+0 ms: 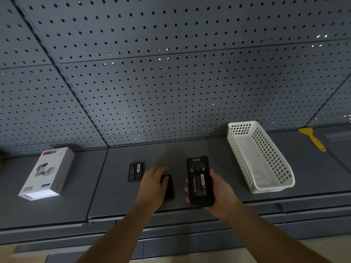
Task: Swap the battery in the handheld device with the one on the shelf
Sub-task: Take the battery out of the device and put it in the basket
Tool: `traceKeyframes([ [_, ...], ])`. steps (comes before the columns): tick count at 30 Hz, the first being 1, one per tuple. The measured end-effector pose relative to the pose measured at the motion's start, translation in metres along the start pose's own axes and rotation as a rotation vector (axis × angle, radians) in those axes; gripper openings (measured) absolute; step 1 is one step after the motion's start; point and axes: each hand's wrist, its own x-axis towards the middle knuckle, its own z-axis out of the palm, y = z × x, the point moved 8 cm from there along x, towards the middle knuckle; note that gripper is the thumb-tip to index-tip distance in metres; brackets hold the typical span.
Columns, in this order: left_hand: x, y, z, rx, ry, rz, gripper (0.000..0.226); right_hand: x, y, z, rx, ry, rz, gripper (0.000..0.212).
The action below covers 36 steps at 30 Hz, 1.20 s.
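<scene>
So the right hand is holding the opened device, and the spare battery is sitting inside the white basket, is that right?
Not quite. The head view shows the right hand holding the opened device, but the spare battery is not in the white basket. It lies flat on the grey shelf, left of the left hand. Nothing can be seen inside the basket.

The device (200, 182) is black, held back-up with its rear cover off and a labelled battery seated in the open bay; the spare battery (135, 172), a flat dark labelled rectangle, lies on the shelf (114, 196) to its left, label up
</scene>
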Motion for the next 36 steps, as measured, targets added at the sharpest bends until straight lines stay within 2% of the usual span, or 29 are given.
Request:
traceKeyframes([
  [2, -0.003, 0.029, -0.005, -0.049, -0.031, 0.123, 0.036, -0.002, -0.001, 0.002, -0.002, -0.001, -0.006, 0.059],
  [5, -0.016, 0.076, -0.003, -0.077, -0.165, 0.351, 0.045, -0.003, -0.002, 0.003, 0.004, -0.012, -0.017, 0.061],
  [8, -0.025, 0.093, 0.004, -0.020, -0.231, 0.454, 0.061, -0.001, -0.001, 0.003, 0.001, -0.019, -0.016, 0.064],
  [12, -0.026, 0.100, 0.013, 0.026, -0.296, 0.466, 0.073, -0.003, -0.001, 0.005, 0.003, -0.024, -0.015, 0.062],
  [15, -0.023, 0.099, 0.017, 0.022, -0.331, 0.437, 0.068, -0.005, -0.001, 0.002, -0.030, -0.017, -0.008, 0.063],
  [20, -0.019, 0.105, 0.020, 0.108, -0.368, 0.503, 0.064, -0.008, 0.000, -0.002, -0.076, 0.015, -0.008, 0.066],
  [31, -0.022, 0.119, 0.017, 0.221, -0.349, 0.559, 0.055, -0.006, 0.001, -0.006, -0.066, 0.070, -0.020, 0.057],
  [36, -0.019, 0.122, 0.013, 0.257, -0.389, 0.558, 0.050, -0.008, -0.001, -0.008, -0.096, 0.093, -0.039, 0.055],
])
